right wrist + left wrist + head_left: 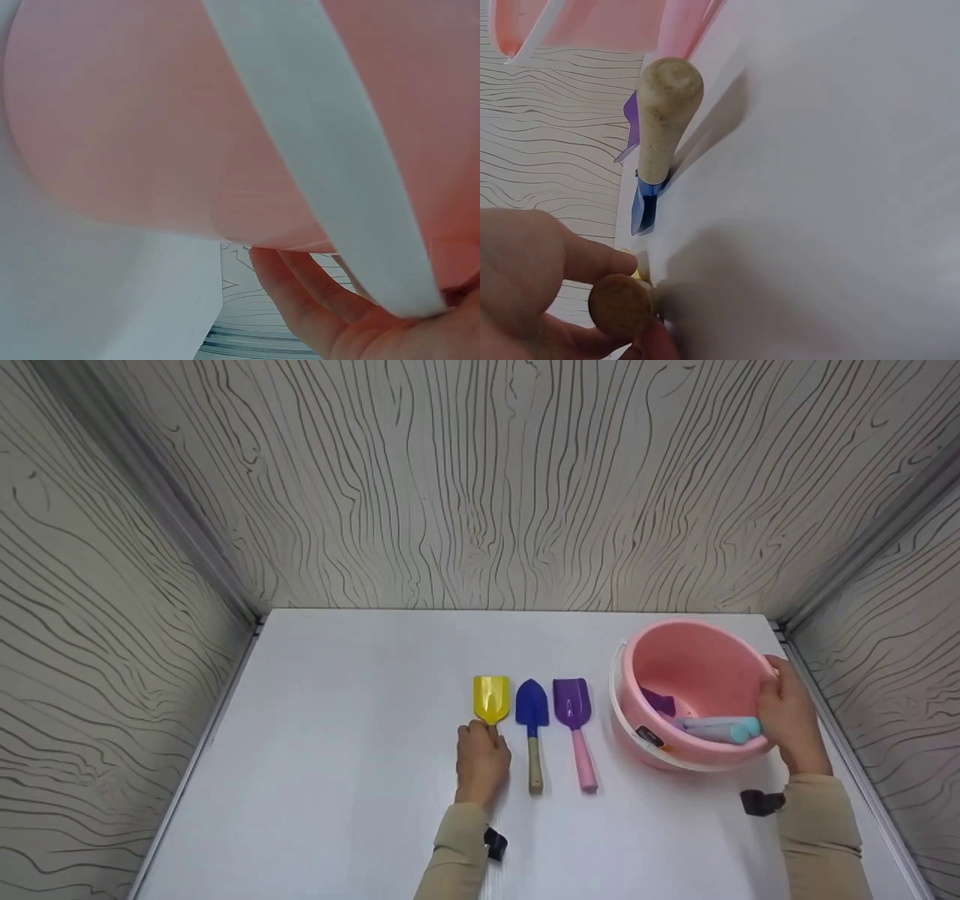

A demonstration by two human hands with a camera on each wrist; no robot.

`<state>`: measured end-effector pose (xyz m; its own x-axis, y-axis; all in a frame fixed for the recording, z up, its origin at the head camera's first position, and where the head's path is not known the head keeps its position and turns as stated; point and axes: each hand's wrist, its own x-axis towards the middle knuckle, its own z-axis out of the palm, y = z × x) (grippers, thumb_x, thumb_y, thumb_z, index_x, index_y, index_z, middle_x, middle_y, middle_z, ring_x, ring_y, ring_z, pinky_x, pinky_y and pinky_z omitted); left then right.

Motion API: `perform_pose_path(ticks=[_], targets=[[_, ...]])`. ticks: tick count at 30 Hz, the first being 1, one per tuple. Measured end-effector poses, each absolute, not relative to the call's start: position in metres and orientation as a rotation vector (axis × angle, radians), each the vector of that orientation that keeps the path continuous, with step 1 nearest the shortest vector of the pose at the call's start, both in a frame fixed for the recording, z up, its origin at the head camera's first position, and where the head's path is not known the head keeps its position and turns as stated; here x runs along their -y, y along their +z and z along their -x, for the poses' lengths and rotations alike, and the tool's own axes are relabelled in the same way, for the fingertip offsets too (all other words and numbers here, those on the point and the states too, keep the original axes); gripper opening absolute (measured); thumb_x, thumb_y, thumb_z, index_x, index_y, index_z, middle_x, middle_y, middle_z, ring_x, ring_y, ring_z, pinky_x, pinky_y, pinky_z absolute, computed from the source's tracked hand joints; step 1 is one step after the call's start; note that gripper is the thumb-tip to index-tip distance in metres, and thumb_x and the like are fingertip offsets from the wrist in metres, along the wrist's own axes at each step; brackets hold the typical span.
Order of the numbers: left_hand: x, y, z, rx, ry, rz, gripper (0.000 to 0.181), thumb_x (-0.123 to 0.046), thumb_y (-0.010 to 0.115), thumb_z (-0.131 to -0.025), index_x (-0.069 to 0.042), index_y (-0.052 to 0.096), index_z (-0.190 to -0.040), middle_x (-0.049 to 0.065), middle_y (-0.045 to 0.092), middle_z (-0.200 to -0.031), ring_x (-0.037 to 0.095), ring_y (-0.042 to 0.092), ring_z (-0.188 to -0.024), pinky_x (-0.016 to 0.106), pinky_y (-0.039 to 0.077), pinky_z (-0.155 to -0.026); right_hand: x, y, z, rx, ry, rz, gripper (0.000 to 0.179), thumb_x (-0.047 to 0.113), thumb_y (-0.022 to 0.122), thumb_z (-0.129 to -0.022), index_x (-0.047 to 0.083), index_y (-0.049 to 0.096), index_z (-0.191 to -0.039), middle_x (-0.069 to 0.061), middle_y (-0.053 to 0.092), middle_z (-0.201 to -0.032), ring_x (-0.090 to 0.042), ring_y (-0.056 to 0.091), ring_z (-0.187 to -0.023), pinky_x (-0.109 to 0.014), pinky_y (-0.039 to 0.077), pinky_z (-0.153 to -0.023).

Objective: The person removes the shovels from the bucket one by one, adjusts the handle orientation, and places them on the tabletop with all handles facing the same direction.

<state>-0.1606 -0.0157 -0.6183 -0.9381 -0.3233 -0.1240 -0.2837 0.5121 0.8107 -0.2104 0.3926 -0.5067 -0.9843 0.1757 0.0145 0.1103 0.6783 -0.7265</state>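
My left hand (482, 761) grips the handle of a toy shovel with a yellow blade (491, 697); its round wooden handle end (620, 306) shows between the fingers in the left wrist view. To its right lie a blue trowel (532, 705) with a wooden handle and a purple shovel (573, 701) with a pink handle. My right hand (791, 716) holds the rim of a pink bucket (697, 652), which leans toward me. Inside it are a purple piece (658, 702) and light-blue handles (720, 729). The white bail (322, 150) hangs around the bucket's outside.
The white table (337, 750) stands in a booth, with a wood-grain patterned back wall (480, 487) and matching side walls. Its right edge runs close beside the bucket and my right forearm. Black wrist straps (761, 802) sit at both cuffs.
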Motion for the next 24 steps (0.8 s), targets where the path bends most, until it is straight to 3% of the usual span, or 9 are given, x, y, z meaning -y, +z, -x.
perform_pose_path(ticks=[7, 16, 24], targets=[[0.014, -0.623, 0.160, 2.704, -1.402, -0.554, 0.017, -0.013, 0.067, -0.103, 0.000, 0.061, -0.113, 0.010, 0.056, -0.102, 0.022, 0.059, -0.090, 0.044, 0.056, -0.081, -0.393, -0.507, 0.211, 2.806, 1.218, 0.260, 0.056, 0.030, 0.026, -0.116, 0.002, 0.032, -0.164, -0.028, 0.059, -0.127, -0.012, 0.058, -0.080, -0.025, 0.044, -0.070], [0.014, -0.622, 0.160, 2.725, -1.371, -0.541, 0.022, -0.015, 0.070, -0.102, 0.000, 0.061, -0.117, 0.009, 0.057, -0.103, 0.021, 0.059, -0.089, 0.044, 0.056, -0.081, -0.394, -0.507, 0.208, 2.818, 1.222, 0.262, 0.056, 0.030, 0.025, -0.116, 0.002, 0.029, -0.165, -0.024, 0.059, -0.120, -0.011, 0.057, -0.077, -0.027, 0.047, -0.067], [0.016, -0.611, 0.169, 2.790, -1.048, -0.472, 0.042, -0.024, 0.076, -0.099, 0.003, 0.060, -0.125, 0.013, 0.059, -0.105, 0.026, 0.062, -0.087, 0.045, 0.057, -0.082, -0.394, -0.507, 0.210, 2.810, 1.214, 0.250, 0.056, 0.030, 0.025, -0.116, 0.002, 0.030, -0.164, -0.030, 0.057, -0.128, -0.010, 0.056, -0.080, -0.025, 0.045, -0.070]])
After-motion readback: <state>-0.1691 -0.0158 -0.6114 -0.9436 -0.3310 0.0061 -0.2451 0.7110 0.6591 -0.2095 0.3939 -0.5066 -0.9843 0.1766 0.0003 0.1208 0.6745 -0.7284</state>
